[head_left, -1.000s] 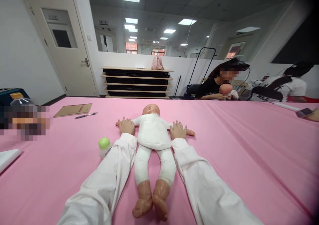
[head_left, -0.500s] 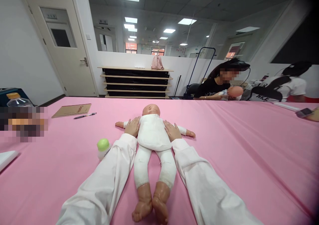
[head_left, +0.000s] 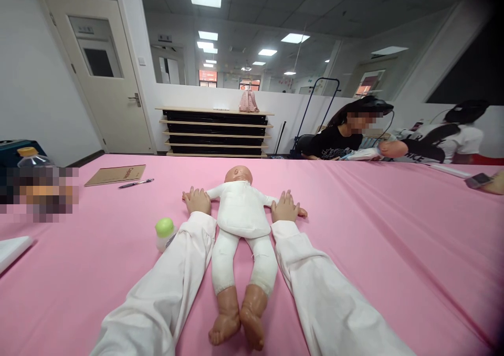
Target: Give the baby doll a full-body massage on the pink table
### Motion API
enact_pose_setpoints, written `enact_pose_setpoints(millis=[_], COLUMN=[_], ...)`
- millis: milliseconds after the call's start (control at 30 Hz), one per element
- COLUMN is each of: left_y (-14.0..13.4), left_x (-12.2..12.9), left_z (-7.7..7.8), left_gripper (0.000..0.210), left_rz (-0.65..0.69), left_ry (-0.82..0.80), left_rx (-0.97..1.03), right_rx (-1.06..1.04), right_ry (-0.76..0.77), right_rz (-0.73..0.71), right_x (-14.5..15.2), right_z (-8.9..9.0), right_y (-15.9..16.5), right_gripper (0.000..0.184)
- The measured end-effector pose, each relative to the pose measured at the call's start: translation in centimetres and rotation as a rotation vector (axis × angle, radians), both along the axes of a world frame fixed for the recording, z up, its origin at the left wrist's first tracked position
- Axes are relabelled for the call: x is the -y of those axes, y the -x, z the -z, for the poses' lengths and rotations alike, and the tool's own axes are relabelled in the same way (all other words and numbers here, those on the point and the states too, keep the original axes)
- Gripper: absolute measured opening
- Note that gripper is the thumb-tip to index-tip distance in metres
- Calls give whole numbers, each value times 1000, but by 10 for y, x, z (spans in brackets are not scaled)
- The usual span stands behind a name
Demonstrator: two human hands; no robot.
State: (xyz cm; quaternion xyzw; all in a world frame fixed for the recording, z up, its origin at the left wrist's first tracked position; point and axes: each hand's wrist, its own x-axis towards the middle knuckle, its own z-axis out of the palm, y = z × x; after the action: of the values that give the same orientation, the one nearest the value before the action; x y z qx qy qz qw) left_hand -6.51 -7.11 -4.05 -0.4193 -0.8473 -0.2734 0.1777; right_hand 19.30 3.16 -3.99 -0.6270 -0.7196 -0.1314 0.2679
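A baby doll (head_left: 243, 209) with a white cloth body lies on the pink tablecloth (head_left: 354, 230), feet toward me and arms stretched out sideways. My left hand (head_left: 198, 201) rests over the doll's forearm on the left, fingers spread. On the other side, my right hand (head_left: 285, 207) lies on the opposite forearm, its fingers apart too. Only the doll's small hands and upper arms show around them. Beside my left sleeve stands a small bottle (head_left: 165, 234) with a green cap, partly covered by the sleeve.
A brown notebook (head_left: 115, 175) and a pen (head_left: 136, 184) lie at the far left. A yellow-capped bottle (head_left: 34, 157) stands near the left edge, above a white object (head_left: 14, 252). Beyond the table, a person (head_left: 340, 133) sits near another doll (head_left: 394, 149); another person (head_left: 460, 133) is farther right.
Both my hands have slid outward, from beside the doll's torso along its arms to the forearms. In the background, the other doll has moved right and now lies tilted.
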Motion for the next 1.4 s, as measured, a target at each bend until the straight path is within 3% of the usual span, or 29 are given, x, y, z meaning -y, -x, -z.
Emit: enact_pose_setpoints(millis=[100, 200, 333, 433, 633, 1033, 1400], left_y=[0, -3, -7, -6, -3, 2, 6], left_x=[-2, -5, -9, -12, -11, -6, -9], left_z=[-2, -4, -4, -1, 4, 5, 6], left_gripper=[44, 47, 48, 48, 45, 40, 36], left_rz=[22, 168, 415, 484, 339, 53, 79], left_ry=[-37, -29, 59, 122, 123, 27, -10], left_rx=[1, -39, -61, -29, -22, 8, 109], right_rx=[-32, 27, 192, 228, 199, -12, -53], right_ry=[-64, -60, 55, 177, 168, 37, 8], right_rz=[-13, -190, -464, -528, -436, 12, -19], right_x=[2, 5, 7, 6, 3, -2, -1], right_z=[-5, -10, -13, -12, -6, 2, -1], right_y=[1, 4, 9, 10, 8, -1, -2], right_gripper=[56, 55, 50, 47, 44, 45, 38])
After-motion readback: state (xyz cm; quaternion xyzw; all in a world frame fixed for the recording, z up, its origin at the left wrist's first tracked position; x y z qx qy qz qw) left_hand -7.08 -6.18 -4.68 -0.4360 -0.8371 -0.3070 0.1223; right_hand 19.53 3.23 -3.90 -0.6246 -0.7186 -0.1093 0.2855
